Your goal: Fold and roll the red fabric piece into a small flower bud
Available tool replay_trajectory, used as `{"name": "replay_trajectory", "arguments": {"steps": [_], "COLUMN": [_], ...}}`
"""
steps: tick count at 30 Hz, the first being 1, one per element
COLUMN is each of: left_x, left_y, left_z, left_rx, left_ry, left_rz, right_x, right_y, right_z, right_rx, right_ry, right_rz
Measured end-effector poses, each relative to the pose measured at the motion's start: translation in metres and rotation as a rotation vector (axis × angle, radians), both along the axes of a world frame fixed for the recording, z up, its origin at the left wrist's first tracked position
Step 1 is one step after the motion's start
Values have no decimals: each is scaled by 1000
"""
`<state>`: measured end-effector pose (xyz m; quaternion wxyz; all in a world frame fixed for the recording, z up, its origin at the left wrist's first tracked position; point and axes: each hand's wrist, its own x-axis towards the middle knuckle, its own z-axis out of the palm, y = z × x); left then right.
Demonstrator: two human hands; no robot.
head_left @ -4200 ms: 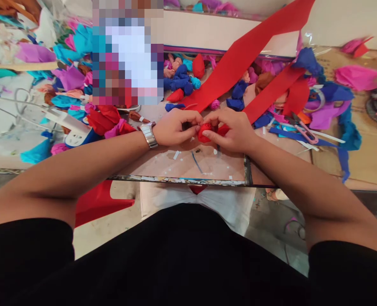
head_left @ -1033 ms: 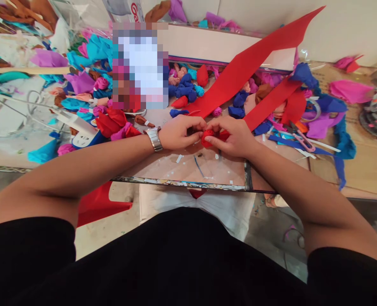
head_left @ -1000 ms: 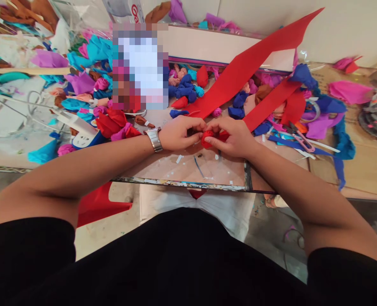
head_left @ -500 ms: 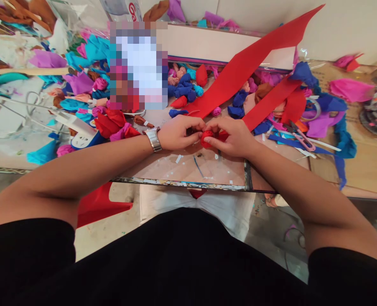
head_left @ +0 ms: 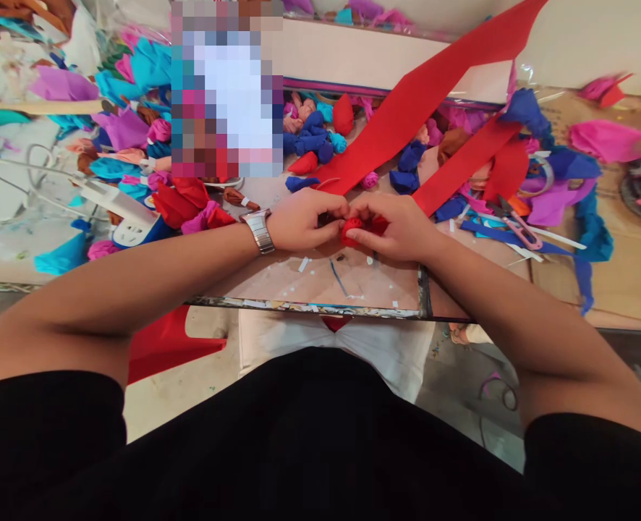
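Honestly, not much has moved in the last second. Your left hand (head_left: 304, 221) and right hand (head_left: 401, 228) stay bunched together near the front edge of the desk (head_left: 310, 286), both sets of fingertips pinching the small rolled bud of red fabric (head_left: 351, 230) between them. It's in the same spot, so the rolling looks unfinished. The long red fabric strip (head_left: 461, 166) still runs from beside your right hand toward the back right.

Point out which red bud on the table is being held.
The red bud pinched between left hand and right hand, near the table edge. The other red buds lie untouched farther back beside the blue buds.
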<state>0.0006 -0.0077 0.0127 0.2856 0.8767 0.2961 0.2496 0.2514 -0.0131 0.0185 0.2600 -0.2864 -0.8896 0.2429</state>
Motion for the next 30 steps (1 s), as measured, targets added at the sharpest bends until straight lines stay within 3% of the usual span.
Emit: {"name": "replay_trajectory", "arguments": {"steps": [30], "left_x": [0], "left_y": [-2], "left_z": [2], "left_rx": [93], "left_ry": [74], "left_rz": [3], "right_x": [1], "right_y": [0], "right_z": [0], "right_rx": [30], "right_ry": [14], "right_rz": [28]}}
